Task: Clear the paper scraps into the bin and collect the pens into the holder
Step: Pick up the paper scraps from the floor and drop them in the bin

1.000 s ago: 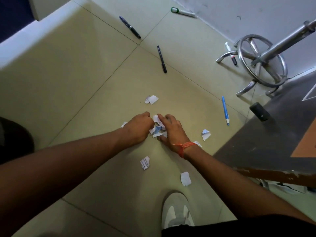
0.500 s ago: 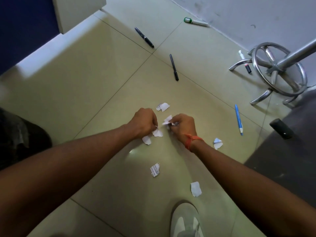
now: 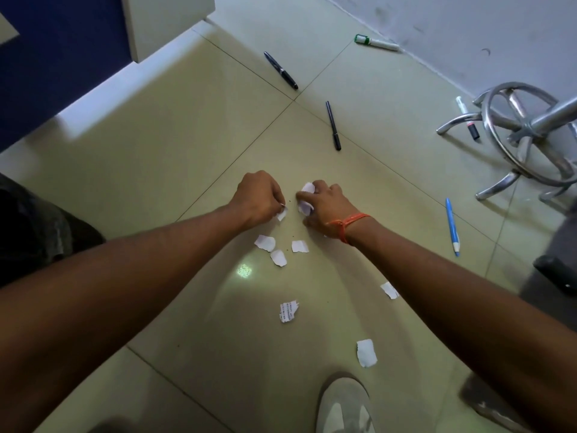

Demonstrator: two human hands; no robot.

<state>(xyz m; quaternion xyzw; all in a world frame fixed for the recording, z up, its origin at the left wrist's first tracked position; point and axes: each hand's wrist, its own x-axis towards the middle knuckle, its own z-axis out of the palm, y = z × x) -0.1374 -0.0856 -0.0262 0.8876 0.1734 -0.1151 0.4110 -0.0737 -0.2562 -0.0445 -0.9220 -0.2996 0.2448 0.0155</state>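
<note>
While pale tiled floor (image 3: 156,170) meets a grey wall (image 3: 468,26), torn white paper scraps (image 3: 278,257) lie scattered below both hands. Left hand (image 3: 257,198) pinches one scrap; right hand (image 3: 324,207) clutches several. Pens (image 3: 333,125) lie beyond.

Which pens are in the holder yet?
None. All five lie flat on the floor: two black pens, blue pen, green marker, red marker. No holder shows.

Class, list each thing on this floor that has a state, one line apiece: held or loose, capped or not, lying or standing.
Left hand: closed on a scrap.
Right hand: closed on scraps.
Loose scraps: flat on the floor, not gathered.
Black pens: lying loose.
Blue pen: lying loose.
Green marker: capped, lying by the wall.
Red marker: lying under the stool base.
</note>
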